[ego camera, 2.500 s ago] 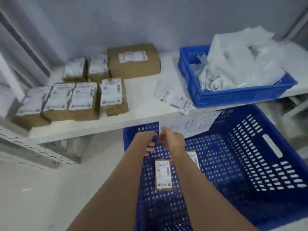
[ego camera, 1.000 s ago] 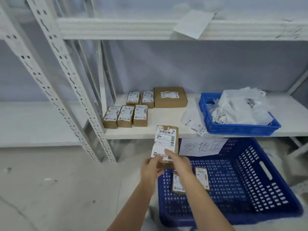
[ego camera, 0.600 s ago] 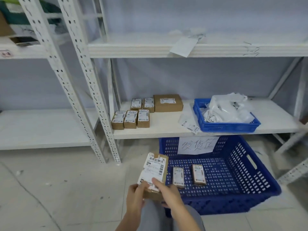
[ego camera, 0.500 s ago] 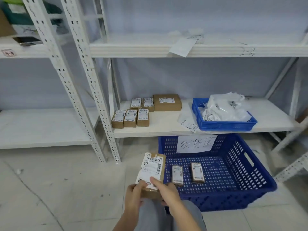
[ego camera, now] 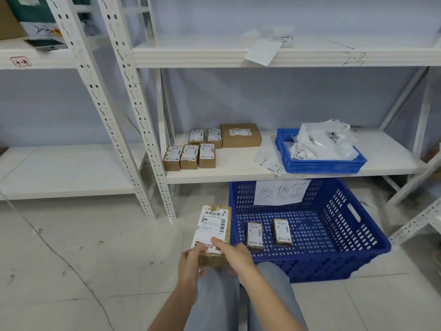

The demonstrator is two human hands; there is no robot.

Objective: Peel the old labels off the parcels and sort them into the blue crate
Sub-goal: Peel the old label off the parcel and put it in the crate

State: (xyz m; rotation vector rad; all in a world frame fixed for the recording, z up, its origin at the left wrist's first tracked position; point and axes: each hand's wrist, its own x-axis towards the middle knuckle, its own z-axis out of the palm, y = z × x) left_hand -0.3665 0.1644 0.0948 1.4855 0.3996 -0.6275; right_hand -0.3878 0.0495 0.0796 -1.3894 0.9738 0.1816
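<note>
A small brown parcel [ego camera: 226, 230] with a torn white label [ego camera: 212, 225] is held upright over my knees, left of the big blue crate [ego camera: 334, 247]. My left hand [ego camera: 191, 261] grips its lower left end. My right hand [ego camera: 232, 255] grips the lower right end, thumb pressed on the label's bottom edge. Two labelled parcels [ego camera: 254, 236] [ego camera: 282, 231] lie flat on the crate floor. Several more labelled parcels [ego camera: 189, 156] and a larger box [ego camera: 240, 134] sit on the low shelf.
A smaller blue tray [ego camera: 322, 164] of crumpled white labels stands on the shelf [ego camera: 238, 168], loose labels [ego camera: 269, 163] beside it. A handwritten paper sign [ego camera: 281, 192] hangs on the crate's back wall. White rack posts [ego camera: 143, 139] stand left; tiled floor lies around.
I have lifted a parcel out from the crate area and drawn it back toward my knees. The view has pulled away from the shelf and tilted up. The label's top edge looks torn.
</note>
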